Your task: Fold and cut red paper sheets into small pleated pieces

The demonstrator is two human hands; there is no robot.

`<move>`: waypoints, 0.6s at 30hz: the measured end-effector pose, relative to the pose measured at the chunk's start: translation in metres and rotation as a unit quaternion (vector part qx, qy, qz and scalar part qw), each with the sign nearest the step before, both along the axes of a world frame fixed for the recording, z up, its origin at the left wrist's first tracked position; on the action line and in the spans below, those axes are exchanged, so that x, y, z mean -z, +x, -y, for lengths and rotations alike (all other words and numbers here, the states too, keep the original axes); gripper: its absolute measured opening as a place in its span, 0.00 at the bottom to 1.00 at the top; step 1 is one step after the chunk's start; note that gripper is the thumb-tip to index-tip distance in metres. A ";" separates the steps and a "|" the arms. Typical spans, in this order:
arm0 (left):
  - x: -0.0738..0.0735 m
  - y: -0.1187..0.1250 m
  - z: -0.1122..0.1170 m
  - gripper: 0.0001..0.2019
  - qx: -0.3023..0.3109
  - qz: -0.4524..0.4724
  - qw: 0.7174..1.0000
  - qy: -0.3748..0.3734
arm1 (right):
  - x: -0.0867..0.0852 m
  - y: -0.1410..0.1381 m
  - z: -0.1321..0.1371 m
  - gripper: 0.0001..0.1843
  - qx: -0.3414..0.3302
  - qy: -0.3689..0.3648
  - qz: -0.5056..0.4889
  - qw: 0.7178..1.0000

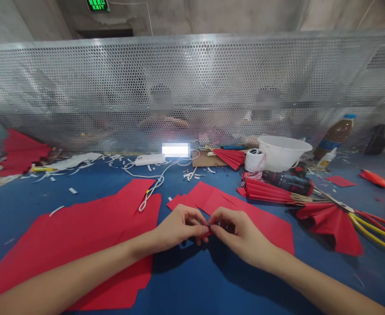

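My left hand (pixel 179 227) and my right hand (pixel 236 234) meet fingertip to fingertip above the blue table (pixel 195 284). Both pinch a small piece of red paper (pixel 206 233) between thumbs and fingers; most of it is hidden by the fingers. Just behind the hands lies a flat red paper sheet (pixel 261 218). A larger stack of red sheets (pixel 81 240) lies under and to the left of my left forearm.
Folded red paper fans (pixel 267 192) (pixel 333 221) with yellow cords lie to the right, beside scissors (pixel 333 201). A white bowl (pixel 284 151), thread spool (pixel 254 159), brown bottle (pixel 334 133) and white cable (pixel 153 186) stand further back. A perforated metal screen (pixel 192 87) closes the far edge; people sit behind it.
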State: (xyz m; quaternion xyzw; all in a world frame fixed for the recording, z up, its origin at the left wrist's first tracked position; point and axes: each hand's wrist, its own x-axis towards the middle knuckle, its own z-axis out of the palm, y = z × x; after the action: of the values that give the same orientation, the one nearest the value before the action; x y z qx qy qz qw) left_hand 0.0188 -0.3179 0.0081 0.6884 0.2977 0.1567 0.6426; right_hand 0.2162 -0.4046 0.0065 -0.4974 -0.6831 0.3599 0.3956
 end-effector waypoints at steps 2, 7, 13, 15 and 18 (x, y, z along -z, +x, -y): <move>0.000 0.001 0.001 0.07 -0.003 0.009 1.000 0.000 | 0.000 0.000 0.000 0.06 -0.005 0.000 0.003 1.000; 0.000 0.002 0.000 0.08 0.007 0.032 0.999 -0.011 | -0.003 -0.001 0.000 0.07 -0.007 0.002 0.020 1.000; -0.004 0.000 0.001 0.12 0.010 0.003 1.000 -0.012 | -0.003 -0.001 -0.001 0.10 -0.013 -0.024 0.041 0.999; -0.005 -0.001 0.000 0.12 0.020 -0.003 1.000 -0.001 | -0.002 0.000 0.000 0.11 -0.016 -0.030 0.032 0.999; -0.003 -0.003 -0.002 0.12 0.041 -0.008 0.999 0.013 | -0.001 0.000 0.001 0.11 -0.012 -0.043 0.014 0.999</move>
State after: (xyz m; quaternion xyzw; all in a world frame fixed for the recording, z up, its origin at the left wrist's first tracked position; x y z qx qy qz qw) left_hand 0.0161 -0.3156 0.0111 0.7097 0.2726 0.1284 0.6368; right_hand 0.2164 -0.4051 0.0071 -0.5106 -0.6782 0.3865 0.3605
